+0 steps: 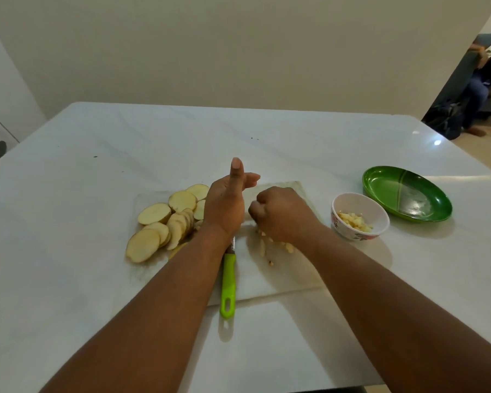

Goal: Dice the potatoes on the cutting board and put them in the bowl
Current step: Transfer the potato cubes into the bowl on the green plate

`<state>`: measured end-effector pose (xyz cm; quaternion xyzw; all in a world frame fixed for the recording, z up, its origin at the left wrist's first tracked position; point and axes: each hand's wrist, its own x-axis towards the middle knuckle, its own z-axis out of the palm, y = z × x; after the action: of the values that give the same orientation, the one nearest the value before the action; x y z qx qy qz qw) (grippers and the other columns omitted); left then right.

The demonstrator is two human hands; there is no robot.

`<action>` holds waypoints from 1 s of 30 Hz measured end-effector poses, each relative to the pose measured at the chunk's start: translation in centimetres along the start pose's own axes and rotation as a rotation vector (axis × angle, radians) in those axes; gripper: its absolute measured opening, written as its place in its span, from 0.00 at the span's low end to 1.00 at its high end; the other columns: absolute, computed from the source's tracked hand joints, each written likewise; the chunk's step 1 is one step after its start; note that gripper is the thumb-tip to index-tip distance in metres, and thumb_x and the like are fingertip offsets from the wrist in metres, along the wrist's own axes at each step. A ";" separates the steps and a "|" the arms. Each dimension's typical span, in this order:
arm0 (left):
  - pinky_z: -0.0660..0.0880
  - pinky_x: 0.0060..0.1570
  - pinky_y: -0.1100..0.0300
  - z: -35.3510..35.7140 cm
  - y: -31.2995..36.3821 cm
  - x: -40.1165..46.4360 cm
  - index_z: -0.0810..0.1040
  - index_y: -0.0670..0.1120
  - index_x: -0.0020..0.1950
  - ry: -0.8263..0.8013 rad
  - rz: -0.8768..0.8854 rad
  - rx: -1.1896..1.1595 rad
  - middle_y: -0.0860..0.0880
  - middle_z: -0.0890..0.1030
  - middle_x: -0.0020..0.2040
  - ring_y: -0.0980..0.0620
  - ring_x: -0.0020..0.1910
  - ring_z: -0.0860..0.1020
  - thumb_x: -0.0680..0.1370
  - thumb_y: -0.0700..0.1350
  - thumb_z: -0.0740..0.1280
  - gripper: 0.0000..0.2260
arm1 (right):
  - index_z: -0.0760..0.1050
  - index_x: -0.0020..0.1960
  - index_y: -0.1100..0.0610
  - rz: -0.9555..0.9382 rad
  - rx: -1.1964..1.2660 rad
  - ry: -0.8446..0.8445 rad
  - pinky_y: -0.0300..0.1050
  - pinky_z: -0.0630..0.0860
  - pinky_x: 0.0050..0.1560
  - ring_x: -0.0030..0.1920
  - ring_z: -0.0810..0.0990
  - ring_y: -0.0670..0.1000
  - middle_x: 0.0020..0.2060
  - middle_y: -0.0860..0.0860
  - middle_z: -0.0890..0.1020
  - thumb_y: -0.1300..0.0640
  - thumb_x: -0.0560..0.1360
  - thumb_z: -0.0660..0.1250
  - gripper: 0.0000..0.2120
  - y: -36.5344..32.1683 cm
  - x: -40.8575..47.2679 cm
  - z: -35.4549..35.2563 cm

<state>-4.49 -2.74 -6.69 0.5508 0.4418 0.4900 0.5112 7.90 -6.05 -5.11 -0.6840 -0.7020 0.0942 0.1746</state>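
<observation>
Round potato slices [165, 222] lie fanned on the left of the white cutting board [284, 276]. A green-handled knife [228, 282] rests on the board, its blade hidden under my left wrist. My left hand [227, 202] hovers edge-on over the board's middle, thumb up, fingers apart, holding nothing. My right hand [278, 214] is curled over a small heap of diced potato [278, 248], fingers closed around some pieces. A white flowered bowl [377, 214] to the right of the board holds diced potato.
A green oval plate [408, 194] sits empty beyond the bowl at the right. The white marble table [97, 171] ends at a wall behind. A seated person [485, 80] is at the far right, off the table.
</observation>
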 end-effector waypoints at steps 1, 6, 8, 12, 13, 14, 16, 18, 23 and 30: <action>0.75 0.59 0.54 0.0 0.0 0.0 0.86 0.52 0.51 -0.004 -0.003 0.000 0.56 0.87 0.51 0.59 0.55 0.82 0.77 0.72 0.50 0.32 | 0.63 0.28 0.57 0.087 0.130 -0.011 0.44 0.63 0.29 0.26 0.67 0.49 0.25 0.51 0.69 0.55 0.74 0.62 0.17 0.2 0.3 -0.5; 0.74 0.66 0.48 -0.2 0.0 0.1 0.86 0.53 0.51 0.008 -0.006 -0.010 0.57 0.87 0.51 0.59 0.56 0.82 0.78 0.72 0.50 0.32 | 0.64 0.33 0.52 0.412 0.712 -0.117 0.39 0.56 0.26 0.25 0.62 0.50 0.25 0.50 0.66 0.57 0.74 0.61 0.11 0.9 0.9 -3.4; 0.74 0.67 0.46 -0.1 0.1 0.0 0.86 0.54 0.51 0.014 -0.003 -0.006 0.58 0.87 0.51 0.60 0.56 0.82 0.78 0.72 0.49 0.32 | 0.68 0.36 0.53 0.427 0.753 -0.103 0.39 0.56 0.27 0.26 0.64 0.50 0.27 0.51 0.68 0.56 0.75 0.62 0.09 1.6 1.0 -5.1; 0.74 0.68 0.47 0.1 0.3 -0.3 0.86 0.53 0.49 0.010 0.001 -0.013 0.58 0.87 0.50 0.61 0.56 0.82 0.76 0.73 0.51 0.31 | 0.69 0.37 0.54 0.433 0.546 0.020 0.41 0.57 0.28 0.31 0.65 0.52 0.31 0.55 0.69 0.57 0.73 0.62 0.06 4.3 0.5 -9.0; 0.74 0.67 0.48 0.2 0.3 -0.3 0.86 0.54 0.49 0.009 0.007 -0.006 0.58 0.87 0.50 0.61 0.55 0.82 0.75 0.74 0.52 0.32 | 0.68 0.36 0.54 0.454 0.448 0.041 0.41 0.58 0.28 0.31 0.66 0.52 0.31 0.55 0.69 0.57 0.72 0.61 0.06 5.1 0.2 -9.9; 0.74 0.66 0.50 0.2 0.3 -0.4 0.86 0.55 0.48 0.007 0.019 0.010 0.59 0.87 0.49 0.61 0.54 0.82 0.73 0.76 0.52 0.32 | 0.68 0.35 0.55 0.474 0.339 0.044 0.42 0.60 0.27 0.31 0.66 0.53 0.30 0.55 0.70 0.58 0.73 0.61 0.08 6.0 -0.1 -10.4; 0.76 0.60 0.54 0.3 0.6 -0.6 0.85 0.57 0.46 -0.006 0.071 0.076 0.60 0.86 0.45 0.59 0.50 0.82 0.71 0.76 0.54 0.30 | 0.66 0.33 0.57 0.473 0.093 0.013 0.42 0.63 0.28 0.29 0.68 0.54 0.28 0.55 0.69 0.58 0.74 0.60 0.11 7.6 -0.9 -11.0; 0.76 0.54 0.56 0.7 1.0 -1.1 0.85 0.59 0.46 -0.032 0.157 0.170 0.61 0.85 0.43 0.60 0.47 0.82 0.71 0.75 0.59 0.25 | 0.66 0.32 0.61 0.435 -0.074 -0.013 0.45 0.65 0.31 0.32 0.71 0.57 0.30 0.56 0.71 0.58 0.76 0.59 0.14 8.7 -1.6 -10.9; 0.76 0.61 0.58 2.8 1.8 -2.0 0.86 0.57 0.51 -0.228 0.286 0.323 0.63 0.85 0.51 0.65 0.55 0.81 0.73 0.70 0.68 0.19 | 0.80 0.49 0.56 0.380 -0.144 -0.133 0.41 0.71 0.34 0.42 0.76 0.51 0.44 0.51 0.80 0.52 0.82 0.60 0.12 9.2 -2.8 -10.8; 0.74 0.41 0.63 5.5 3.8 -2.3 0.86 0.55 0.49 -0.397 0.116 0.519 0.64 0.81 0.33 0.64 0.36 0.79 0.75 0.63 0.73 0.14 | 0.85 0.53 0.52 0.365 -0.171 -0.172 0.47 0.81 0.49 0.49 0.81 0.51 0.50 0.50 0.83 0.60 0.76 0.67 0.10 9.0 -3.6 -12.9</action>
<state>0.62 -6.03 -3.05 0.7716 0.4116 0.2724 0.4013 21.05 -10.55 3.05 -0.8014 -0.5844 0.1222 0.0357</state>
